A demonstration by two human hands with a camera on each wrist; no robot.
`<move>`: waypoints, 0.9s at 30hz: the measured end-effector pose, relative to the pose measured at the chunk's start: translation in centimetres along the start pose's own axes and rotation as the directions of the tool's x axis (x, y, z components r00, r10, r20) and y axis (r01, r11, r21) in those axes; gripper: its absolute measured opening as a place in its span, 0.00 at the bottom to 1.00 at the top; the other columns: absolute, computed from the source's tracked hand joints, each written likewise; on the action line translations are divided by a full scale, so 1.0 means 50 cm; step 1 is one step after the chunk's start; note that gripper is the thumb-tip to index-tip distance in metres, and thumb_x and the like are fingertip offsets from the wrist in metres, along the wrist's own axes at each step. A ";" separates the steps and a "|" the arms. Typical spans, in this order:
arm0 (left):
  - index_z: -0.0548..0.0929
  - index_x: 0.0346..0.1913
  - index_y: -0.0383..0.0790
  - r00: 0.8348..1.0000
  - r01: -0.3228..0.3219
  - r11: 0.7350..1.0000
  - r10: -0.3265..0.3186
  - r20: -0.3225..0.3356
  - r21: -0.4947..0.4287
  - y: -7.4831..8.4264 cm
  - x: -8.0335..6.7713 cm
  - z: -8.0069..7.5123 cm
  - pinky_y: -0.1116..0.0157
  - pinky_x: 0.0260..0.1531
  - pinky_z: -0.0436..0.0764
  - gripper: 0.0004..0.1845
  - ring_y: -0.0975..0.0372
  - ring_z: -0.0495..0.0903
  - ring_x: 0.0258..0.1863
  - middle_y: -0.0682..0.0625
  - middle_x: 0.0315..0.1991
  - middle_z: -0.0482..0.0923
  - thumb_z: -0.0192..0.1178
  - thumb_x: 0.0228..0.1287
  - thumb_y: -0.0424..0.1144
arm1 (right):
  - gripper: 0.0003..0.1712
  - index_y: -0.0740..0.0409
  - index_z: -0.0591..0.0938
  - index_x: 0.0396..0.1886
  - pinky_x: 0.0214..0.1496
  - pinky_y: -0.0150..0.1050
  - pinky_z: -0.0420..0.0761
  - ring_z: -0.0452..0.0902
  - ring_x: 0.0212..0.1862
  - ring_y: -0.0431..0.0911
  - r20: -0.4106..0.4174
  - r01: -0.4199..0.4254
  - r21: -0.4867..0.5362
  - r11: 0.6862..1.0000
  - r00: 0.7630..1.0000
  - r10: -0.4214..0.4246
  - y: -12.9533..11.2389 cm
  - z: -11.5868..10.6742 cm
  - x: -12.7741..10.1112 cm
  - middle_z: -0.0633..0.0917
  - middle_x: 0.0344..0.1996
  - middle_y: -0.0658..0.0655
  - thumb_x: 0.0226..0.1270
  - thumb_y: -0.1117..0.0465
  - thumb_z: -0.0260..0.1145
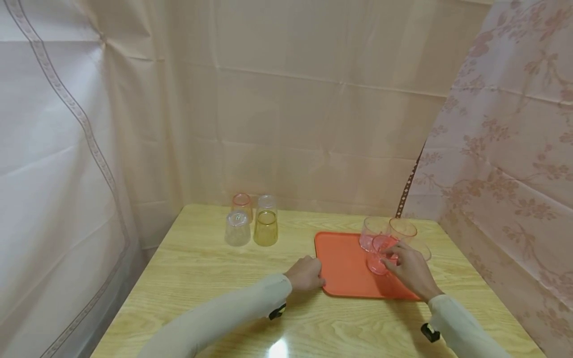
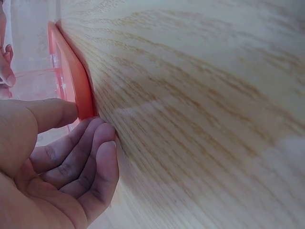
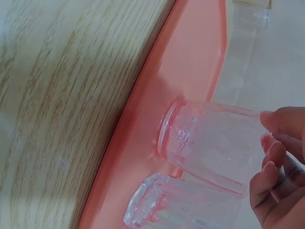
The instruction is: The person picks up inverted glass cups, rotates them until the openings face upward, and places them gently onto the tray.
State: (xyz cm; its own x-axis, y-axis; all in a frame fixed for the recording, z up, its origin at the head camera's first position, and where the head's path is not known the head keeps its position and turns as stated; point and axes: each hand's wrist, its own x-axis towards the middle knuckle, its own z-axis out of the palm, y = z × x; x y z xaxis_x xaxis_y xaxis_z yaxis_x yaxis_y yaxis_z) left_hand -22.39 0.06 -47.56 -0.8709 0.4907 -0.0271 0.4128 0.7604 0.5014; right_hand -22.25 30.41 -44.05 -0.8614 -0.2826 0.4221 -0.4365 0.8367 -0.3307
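Note:
An orange tray point(image 1: 344, 263) lies on the wooden table point(image 1: 201, 278). On its right part stand several clear and pinkish cups. My right hand point(image 1: 395, 258) pinches the rim of the nearest pink cup point(image 1: 378, 254), which stands on the tray. In the right wrist view the fingertips point(image 3: 274, 143) grip that cup point(image 3: 209, 138), with another cup point(image 3: 181, 205) beside it on the tray point(image 3: 190, 62). My left hand point(image 1: 319, 278) holds the tray's near left corner. Its thumb point(image 2: 47, 114) lies on the tray rim point(image 2: 71, 86), and the fingers curl against the corner.
At the back left of the table stand a pink cup point(image 1: 242, 203), a clear cup point(image 1: 266, 203), a clear upturned cup point(image 1: 238, 228) and a yellow cup point(image 1: 266, 228). Curtains close off the back and both sides.

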 end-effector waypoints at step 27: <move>0.64 0.11 0.46 1.000 -0.020 1.000 0.020 0.006 0.003 -0.003 -0.002 -0.003 0.71 0.14 0.59 0.30 0.68 0.52 0.10 0.60 0.09 0.52 0.68 0.70 0.39 | 0.09 0.55 0.89 0.41 0.26 0.32 0.70 0.66 0.25 0.33 0.089 0.078 0.097 0.992 0.992 -0.087 -0.090 0.064 -0.010 0.83 0.33 0.43 0.60 0.66 0.78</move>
State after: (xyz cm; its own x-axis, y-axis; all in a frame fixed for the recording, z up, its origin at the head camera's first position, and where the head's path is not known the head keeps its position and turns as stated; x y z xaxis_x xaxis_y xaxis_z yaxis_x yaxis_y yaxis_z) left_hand -22.38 -0.16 -47.51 -0.8612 0.5078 -0.0222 0.4304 0.7517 0.4996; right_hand -20.69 25.28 -45.49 -0.8398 -0.3951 0.3723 -0.5259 0.7624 -0.3771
